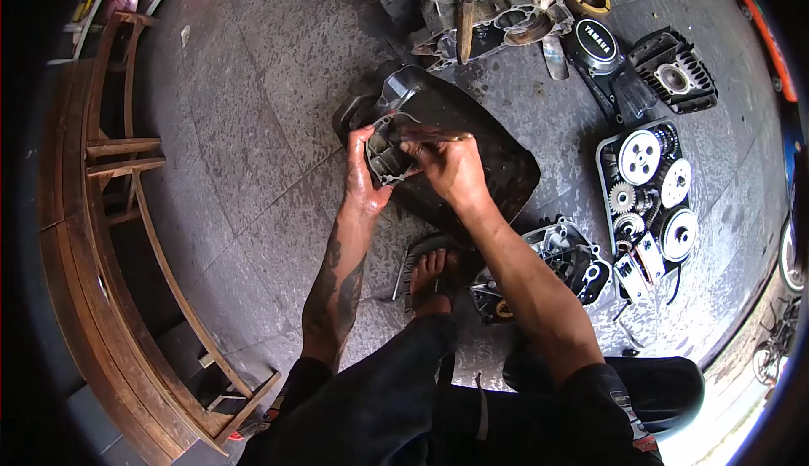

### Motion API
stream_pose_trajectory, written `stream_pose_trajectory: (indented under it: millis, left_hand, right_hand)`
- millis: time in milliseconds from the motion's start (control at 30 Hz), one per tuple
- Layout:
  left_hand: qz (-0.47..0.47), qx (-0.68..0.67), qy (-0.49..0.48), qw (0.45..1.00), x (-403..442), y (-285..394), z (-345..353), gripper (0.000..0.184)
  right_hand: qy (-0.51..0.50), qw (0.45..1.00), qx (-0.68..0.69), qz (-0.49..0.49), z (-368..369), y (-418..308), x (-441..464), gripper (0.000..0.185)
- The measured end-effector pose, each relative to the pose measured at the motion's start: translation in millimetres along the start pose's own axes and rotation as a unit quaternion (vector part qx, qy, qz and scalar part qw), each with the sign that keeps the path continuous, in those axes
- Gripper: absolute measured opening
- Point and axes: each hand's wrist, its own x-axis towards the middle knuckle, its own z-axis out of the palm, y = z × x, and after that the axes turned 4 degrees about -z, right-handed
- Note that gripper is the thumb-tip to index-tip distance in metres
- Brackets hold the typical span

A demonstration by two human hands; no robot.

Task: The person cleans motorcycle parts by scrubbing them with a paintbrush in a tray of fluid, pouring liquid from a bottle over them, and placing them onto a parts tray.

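My left hand (364, 173) is closed on the edge of a grey metal engine casing (389, 159), with the fingers along its left side and the thumb near the bottom. In my right hand (455, 169) is a slim, dark brush-like tool (445, 136). Its working end is blurred over the casing's hollow, so I cannot make out the tip. Both hands are above the left part of a black plastic basin (497, 141), whose inside looks wet and dark.
A tray (605, 181) of gears is at right. Nearby lie an open engine case (566, 251), a round YAMAHA cover (597, 45) and a finned cylinder head (674, 77). A wooden-handled brush (465, 28) rests on engine parts behind. A wooden bench (80, 255) stands left.
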Motion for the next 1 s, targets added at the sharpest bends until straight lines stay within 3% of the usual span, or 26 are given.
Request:
stream_pose_trajectory:
  millis: [67,100,133,200,267,300,333,400,433,533,600,667,733,800,867,900,1000]
  left_hand:
    - [0.008,0.016,-0.064,0.998,0,2,-3,0.048]
    - [-0.003,0.023,-0.082,0.996,-7,6,4,0.055]
    - [-0.004,0.023,-0.08,0.997,-10,7,5,0.055]
    - [0.002,-0.012,-0.163,0.987,-10,7,10,0.059]
    - [0.01,-0.01,-0.185,0.983,-1,4,7,0.062]
    - [0.016,0.005,-0.174,0.985,3,4,7,0.064]
    - [0.023,0.02,-0.162,0.986,6,5,5,0.066]
    - [0.01,0.005,-0.184,0.983,3,4,2,0.069]
    - [0.01,0.014,-0.188,0.982,0,2,3,0.07]
    - [0.008,0.016,-0.185,0.983,-4,2,5,0.069]
    - [0.059,0.046,-0.17,0.983,-3,1,4,0.067]
    - [0.054,0.034,-0.16,0.985,-5,1,5,0.067]
    - [0.042,0.026,-0.166,0.985,-9,1,5,0.066]
    - [0.031,0.005,-0.17,0.985,-7,3,5,0.065]
    - [0.03,0.009,-0.218,0.975,-2,3,-4,0.066]
    - [0.039,-0.003,-0.196,0.98,-3,2,-2,0.066]
    - [0.013,-0.045,-0.273,0.961,-8,4,2,0.066]
  right_hand:
    - [-0.099,0.994,-0.012,0.04,-12,-7,2,0.018]
    - [-0.091,0.995,-0.037,-0.032,-16,-16,5,0.018]
    - [-0.092,0.995,-0.036,-0.03,-15,-26,6,0.018]
    - [0.027,0.99,0.067,0.118,-8,-39,9,0.018]
    - [0.027,0.984,0.076,0.157,-2,-25,7,0.017]
    - [-0.014,0.999,0.034,-0.018,1,-19,5,0.017]
    - [-0.056,0.979,-0.009,-0.194,1,-12,5,0.021]
    - [-0.079,0.971,-0.027,-0.222,-3,-6,4,0.022]
    - [-0.04,0.99,-0.042,-0.125,-2,-9,3,0.022]
    - [0.009,0.999,-0.045,-0.027,1,-13,2,0.025]
    - [-0.082,0.949,-0.261,-0.155,-8,-22,-2,0.025]
    - [-0.096,0.93,-0.315,-0.16,-14,-28,4,0.025]
    - [-0.043,0.983,-0.149,-0.095,-10,-34,5,0.023]
    - [-0.043,0.99,-0.12,-0.069,-5,-27,4,0.017]
    - [-0.159,0.974,-0.155,-0.037,-9,-18,5,0.018]
    - [-0.177,0.973,-0.146,0.002,-18,-27,12,0.02]
    - [-0.075,0.995,-0.01,0.066,-14,-30,15,0.019]
